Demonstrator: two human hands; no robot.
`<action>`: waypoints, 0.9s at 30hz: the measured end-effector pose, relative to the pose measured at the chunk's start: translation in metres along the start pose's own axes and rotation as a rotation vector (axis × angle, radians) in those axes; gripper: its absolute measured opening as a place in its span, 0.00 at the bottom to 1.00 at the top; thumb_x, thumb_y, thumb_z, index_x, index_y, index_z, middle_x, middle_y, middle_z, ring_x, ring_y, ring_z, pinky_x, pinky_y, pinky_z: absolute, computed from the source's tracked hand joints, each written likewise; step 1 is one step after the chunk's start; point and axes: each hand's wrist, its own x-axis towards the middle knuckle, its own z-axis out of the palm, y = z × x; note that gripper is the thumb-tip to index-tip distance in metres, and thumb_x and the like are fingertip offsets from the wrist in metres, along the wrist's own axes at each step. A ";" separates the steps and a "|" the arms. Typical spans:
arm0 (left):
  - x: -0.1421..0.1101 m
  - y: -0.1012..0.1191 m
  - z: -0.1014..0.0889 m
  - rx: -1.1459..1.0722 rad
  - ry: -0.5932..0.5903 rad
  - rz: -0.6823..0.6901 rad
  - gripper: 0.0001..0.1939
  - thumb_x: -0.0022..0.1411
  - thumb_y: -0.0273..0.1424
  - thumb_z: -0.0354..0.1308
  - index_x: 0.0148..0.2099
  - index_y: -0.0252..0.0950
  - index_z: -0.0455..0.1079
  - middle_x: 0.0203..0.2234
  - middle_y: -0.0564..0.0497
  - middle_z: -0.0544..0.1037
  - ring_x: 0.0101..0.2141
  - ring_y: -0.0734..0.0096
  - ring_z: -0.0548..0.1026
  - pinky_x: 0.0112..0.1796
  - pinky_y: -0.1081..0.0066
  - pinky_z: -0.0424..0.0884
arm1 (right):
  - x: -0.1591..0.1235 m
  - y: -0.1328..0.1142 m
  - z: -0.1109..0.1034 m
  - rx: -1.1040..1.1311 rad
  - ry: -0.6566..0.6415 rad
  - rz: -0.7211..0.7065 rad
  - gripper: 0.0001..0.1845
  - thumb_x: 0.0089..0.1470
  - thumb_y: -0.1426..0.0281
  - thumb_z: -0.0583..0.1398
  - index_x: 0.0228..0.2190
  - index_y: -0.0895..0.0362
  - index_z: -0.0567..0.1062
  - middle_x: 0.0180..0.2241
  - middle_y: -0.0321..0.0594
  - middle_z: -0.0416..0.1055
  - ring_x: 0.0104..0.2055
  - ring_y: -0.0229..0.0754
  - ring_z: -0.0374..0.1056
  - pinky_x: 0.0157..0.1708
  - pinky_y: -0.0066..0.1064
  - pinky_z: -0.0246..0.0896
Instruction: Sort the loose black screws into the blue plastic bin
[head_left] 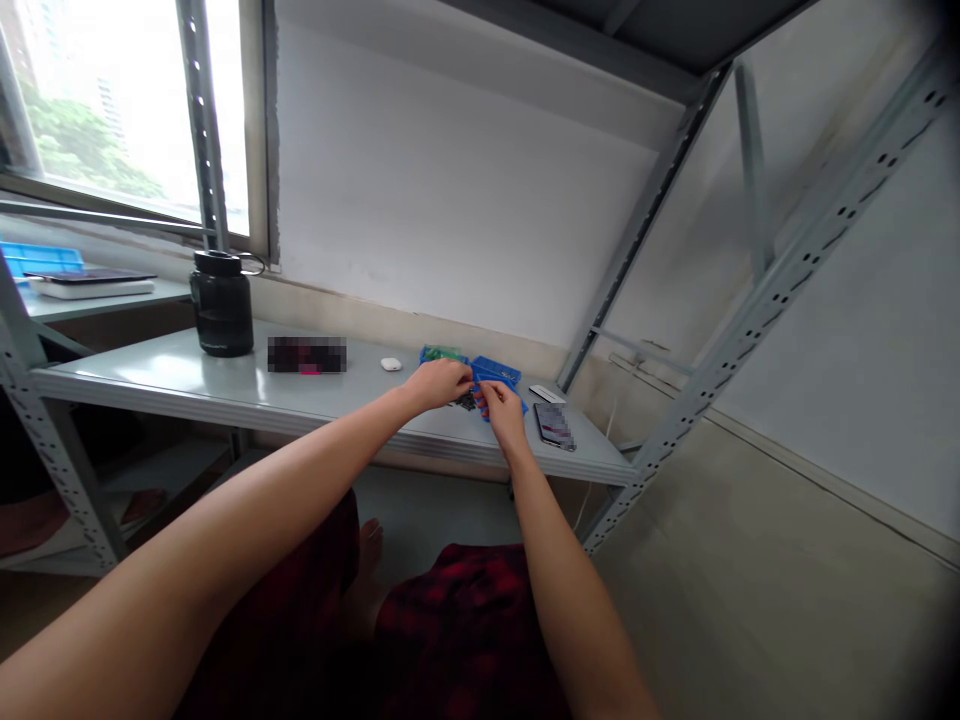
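Both my arms reach out over a grey metal shelf (225,385). My left hand (439,384) and my right hand (501,408) meet beside a small blue tray (497,372). Their fingers are curled and pinched together over some small dark parts (466,402) that I cannot make out. A green packet (441,353) lies just behind my left hand.
A black jar (220,304) with a handle stands at the shelf's left. A small white item (391,364), a white bar (547,394) and a phone (554,425) lie on the shelf. Slotted steel uprights (787,270) frame the right side. A window (105,110) is at top left.
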 end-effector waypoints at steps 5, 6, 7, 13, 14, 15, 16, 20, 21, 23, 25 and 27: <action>0.000 -0.001 0.001 -0.001 0.011 0.006 0.14 0.63 0.35 0.50 0.38 0.37 0.75 0.36 0.46 0.79 0.37 0.64 0.76 0.34 0.72 0.68 | 0.000 0.000 -0.001 -0.017 0.012 0.001 0.21 0.46 0.51 0.60 0.32 0.56 0.75 0.27 0.40 0.74 0.27 0.39 0.67 0.23 0.28 0.58; 0.000 -0.002 0.001 0.000 0.010 0.010 0.13 0.63 0.35 0.49 0.38 0.37 0.75 0.36 0.46 0.79 0.37 0.64 0.76 0.34 0.72 0.68 | 0.000 0.000 -0.001 -0.019 0.008 0.001 0.21 0.46 0.51 0.60 0.32 0.56 0.75 0.27 0.40 0.74 0.27 0.39 0.67 0.23 0.28 0.58; 0.000 -0.002 0.001 0.000 0.009 0.010 0.13 0.63 0.35 0.49 0.38 0.37 0.75 0.36 0.46 0.79 0.37 0.64 0.76 0.34 0.72 0.68 | 0.000 0.001 -0.001 -0.022 0.002 0.002 0.21 0.46 0.52 0.60 0.32 0.56 0.75 0.27 0.39 0.74 0.26 0.39 0.67 0.23 0.28 0.58; 0.000 0.000 0.000 -0.041 0.050 0.018 0.13 0.63 0.35 0.49 0.36 0.37 0.74 0.34 0.47 0.78 0.35 0.65 0.75 0.34 0.72 0.67 | -0.002 0.002 0.004 -0.061 -0.068 -0.027 0.18 0.48 0.54 0.58 0.32 0.56 0.75 0.26 0.38 0.73 0.26 0.39 0.66 0.23 0.28 0.57; 0.000 0.001 0.000 -0.052 0.057 0.027 0.13 0.62 0.34 0.49 0.36 0.37 0.74 0.34 0.47 0.78 0.35 0.65 0.75 0.34 0.72 0.67 | -0.002 0.003 0.006 -0.069 -0.084 -0.039 0.18 0.49 0.54 0.57 0.32 0.56 0.75 0.26 0.38 0.73 0.26 0.39 0.65 0.22 0.28 0.56; 0.000 0.002 0.000 -0.062 0.063 0.037 0.12 0.62 0.34 0.49 0.36 0.37 0.73 0.35 0.47 0.78 0.36 0.65 0.74 0.34 0.72 0.67 | -0.003 0.003 0.007 -0.075 -0.102 -0.050 0.18 0.50 0.55 0.57 0.31 0.56 0.74 0.25 0.38 0.73 0.26 0.38 0.65 0.22 0.28 0.56; 0.000 0.004 -0.001 -0.070 0.065 0.046 0.12 0.61 0.33 0.49 0.36 0.37 0.73 0.35 0.47 0.78 0.36 0.65 0.74 0.34 0.72 0.67 | -0.004 0.003 0.009 -0.079 -0.121 -0.061 0.17 0.50 0.55 0.56 0.31 0.56 0.74 0.25 0.38 0.73 0.25 0.38 0.65 0.22 0.28 0.56; -0.001 0.008 -0.001 -0.088 0.049 0.050 0.10 0.60 0.31 0.49 0.36 0.37 0.72 0.33 0.48 0.78 0.34 0.65 0.74 0.32 0.72 0.66 | -0.006 0.002 0.012 -0.107 -0.153 -0.106 0.19 0.52 0.53 0.56 0.30 0.55 0.74 0.26 0.38 0.73 0.25 0.38 0.65 0.24 0.28 0.57; -0.001 0.009 -0.002 -0.087 0.045 0.035 0.10 0.60 0.31 0.49 0.36 0.37 0.72 0.32 0.48 0.78 0.33 0.66 0.74 0.32 0.72 0.66 | -0.006 0.001 0.011 -0.118 -0.137 -0.114 0.19 0.52 0.53 0.56 0.31 0.55 0.74 0.26 0.38 0.73 0.25 0.38 0.65 0.24 0.28 0.57; -0.001 0.010 -0.003 -0.067 0.044 -0.001 0.10 0.61 0.33 0.49 0.37 0.36 0.72 0.31 0.48 0.78 0.32 0.65 0.75 0.32 0.72 0.67 | -0.005 0.000 0.008 -0.131 -0.085 -0.114 0.18 0.50 0.53 0.57 0.31 0.55 0.75 0.26 0.38 0.73 0.26 0.39 0.65 0.26 0.29 0.58; -0.002 0.010 -0.004 -0.025 0.045 -0.020 0.11 0.62 0.34 0.49 0.38 0.36 0.71 0.31 0.47 0.78 0.33 0.64 0.75 0.33 0.71 0.67 | -0.004 -0.001 0.005 -0.114 -0.027 -0.091 0.18 0.49 0.53 0.58 0.31 0.55 0.75 0.26 0.38 0.73 0.26 0.40 0.66 0.26 0.30 0.58; -0.003 0.010 -0.006 0.025 0.036 -0.007 0.11 0.63 0.35 0.49 0.39 0.36 0.72 0.33 0.46 0.78 0.34 0.63 0.76 0.34 0.71 0.68 | -0.002 -0.001 0.003 -0.078 0.007 -0.060 0.19 0.48 0.53 0.58 0.31 0.55 0.74 0.26 0.39 0.73 0.26 0.40 0.66 0.25 0.29 0.58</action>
